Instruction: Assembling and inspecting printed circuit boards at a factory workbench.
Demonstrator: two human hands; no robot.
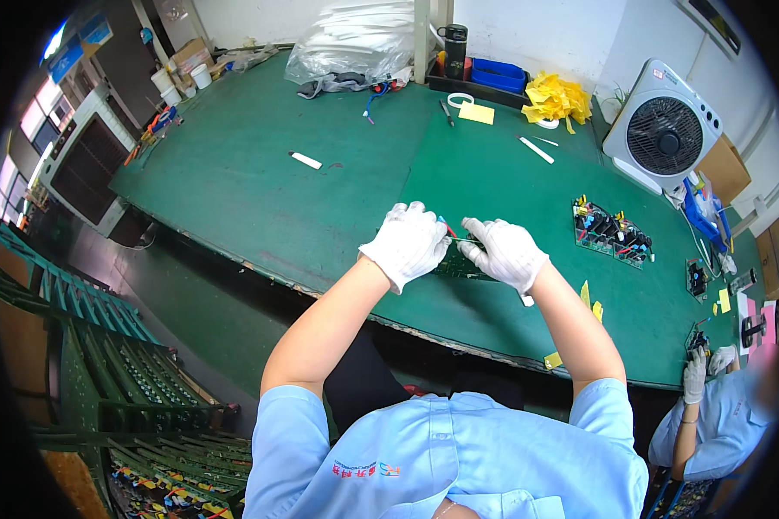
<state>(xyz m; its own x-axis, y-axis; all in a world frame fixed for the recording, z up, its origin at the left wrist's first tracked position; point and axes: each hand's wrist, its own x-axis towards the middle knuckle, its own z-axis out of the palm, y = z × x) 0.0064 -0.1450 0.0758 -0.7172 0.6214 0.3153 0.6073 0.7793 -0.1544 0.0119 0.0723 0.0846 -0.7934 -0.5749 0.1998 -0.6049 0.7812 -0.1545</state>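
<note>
Both of my hands wear white knit gloves and meet above the green tabletop near its front edge. Between them is a dark green circuit board (460, 265), tilted, with a bit of red and blue at its upper left edge. My left hand (408, 242) is closed on the board's left side. My right hand (504, 253) has its thumb and fingers closed on the right side. The gloves hide most of the board, and its parts cannot be made out.
Right of my hands stands a group of populated circuit boards (612, 232). Yellow tape pieces (592, 303) lie nearer the edge. Behind are a white marker-like tube (305, 160), a grey fan (662, 130) and bagged white strips (350, 43). A co-worker's gloved hand (694, 376) works at far right.
</note>
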